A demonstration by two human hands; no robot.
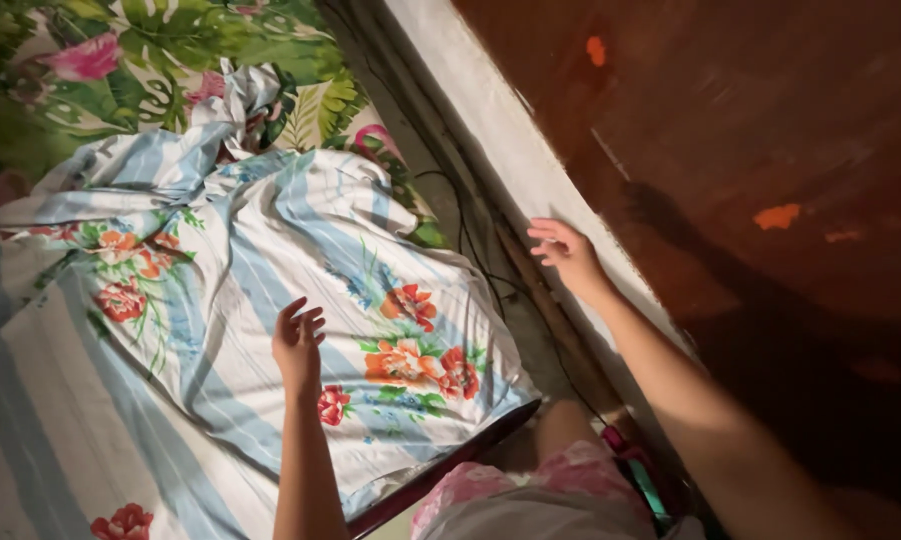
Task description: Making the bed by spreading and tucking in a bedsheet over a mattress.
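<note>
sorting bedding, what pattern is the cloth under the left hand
White cloth with pale blue stripes and orange-red flowers, clearest in the head view.

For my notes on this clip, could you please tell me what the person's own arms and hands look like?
Both arms are bare along all that shows, with no sleeve in view. The left hand and the right hand wear no gloves, and I can see no rings, watch or bracelets. The fingers are slender; the nails are too small to judge. Low in the frame shows pink flowered clothing.
</note>
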